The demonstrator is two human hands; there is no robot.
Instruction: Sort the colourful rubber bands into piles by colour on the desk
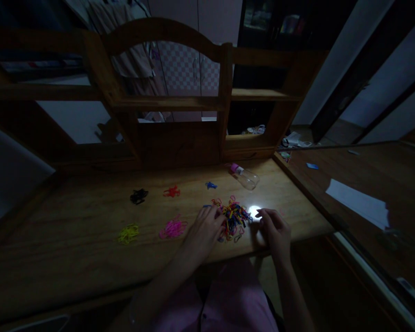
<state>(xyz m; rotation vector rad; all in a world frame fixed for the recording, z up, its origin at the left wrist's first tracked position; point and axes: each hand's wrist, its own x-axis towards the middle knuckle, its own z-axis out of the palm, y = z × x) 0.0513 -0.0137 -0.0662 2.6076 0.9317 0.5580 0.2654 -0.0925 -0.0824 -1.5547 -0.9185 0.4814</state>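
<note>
Pink cloth [238, 295] lies closest to my camera, on the near side of the mixed heap [233, 219], which sits on a smooth, pale-grained wooden desk [90, 249]. The room is dim; a bright glare spot falls on the wood just right of the heap. Far beyond the heap I see an arched wooden shelf [164, 103], with pink, partly checked cupboard doors [180, 67] behind it. Right of the heap, a second wooden surface [307, 184] carries white paper [358, 203].

The heap is a tangle of thin, looped, shiny pieces in several colours. Left of it lie a pink pile [173, 228] and, farther out, a yellow pile [128, 234]; beyond those, red [172, 191] and black [139, 196] ones. A small blue pile [210, 185] sits just past the heap.

The left hand [209, 223] rests at the heap's left edge, fingers curled; I can't tell its grip. Just right of the heap, the right hand [275, 226] has thumb and fingertips nearly together, any hold unclear to me. Past the heap, a clear bottle [246, 178] with a purple-pink cap lies on its side.
</note>
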